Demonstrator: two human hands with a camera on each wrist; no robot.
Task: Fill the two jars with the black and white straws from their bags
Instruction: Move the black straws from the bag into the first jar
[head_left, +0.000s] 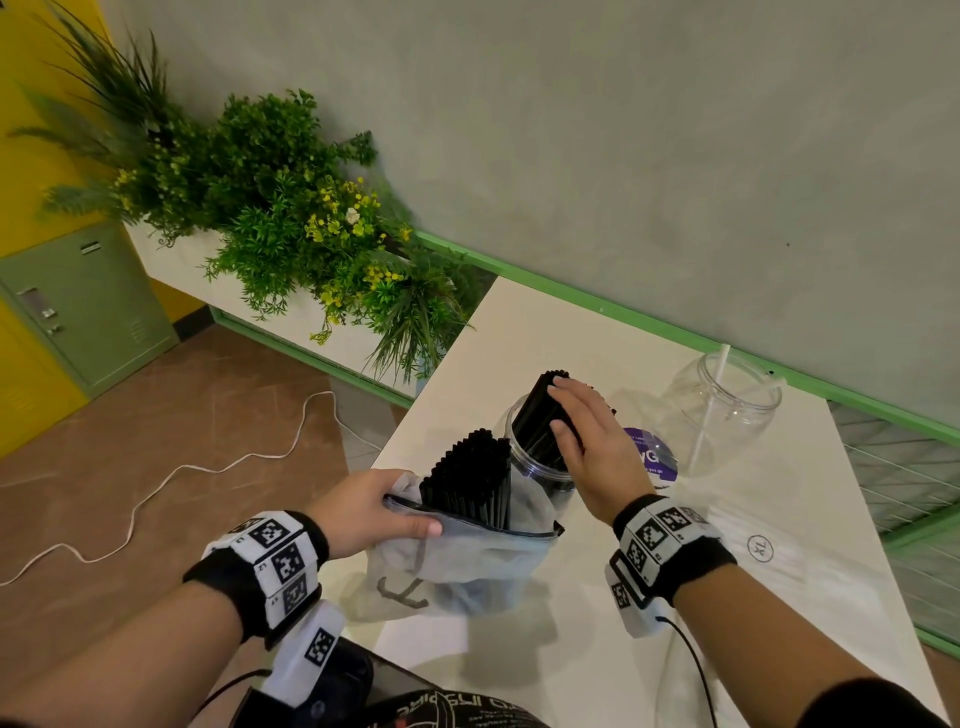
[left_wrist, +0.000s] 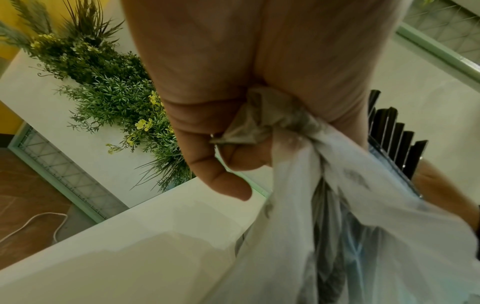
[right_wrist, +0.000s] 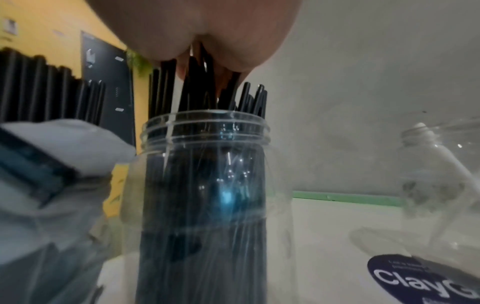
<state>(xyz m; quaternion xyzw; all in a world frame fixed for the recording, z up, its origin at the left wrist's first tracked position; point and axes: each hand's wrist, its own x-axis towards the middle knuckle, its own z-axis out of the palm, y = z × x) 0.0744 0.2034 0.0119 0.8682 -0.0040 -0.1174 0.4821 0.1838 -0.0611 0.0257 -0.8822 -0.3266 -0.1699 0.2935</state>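
- The black straws (head_left: 540, 415) in the near clear jar (head_left: 540, 467) stand on the white table (head_left: 519, 332), and their upper ends lean out over the jar's mouth.
- The right hand (head_left: 592, 441) is on top of this bundle; its fingers curl around the upper ends of the straws, as the right wrist view also shows.
- More black straws (head_left: 467, 483) stand upright in a grey translucent zip bag (head_left: 457, 571), just beside the near jar on its left and touching it.
- The left hand (head_left: 374, 509) pinches the bunched rim of this bag between thumb and curled fingers.
- The second clear jar (head_left: 727, 410) stands further back on the right, apart from the first, with one white straw (head_left: 711, 405) leaning inside.
- Between the jars lies a round purple sticker (head_left: 654, 457).
- A flat clear bag marked "XL" (head_left: 761, 548) lies on the table by the right wrist.
- A planter with green plants (head_left: 291, 208) stands left of the table; a white cable (head_left: 156, 493) lies on the floor.
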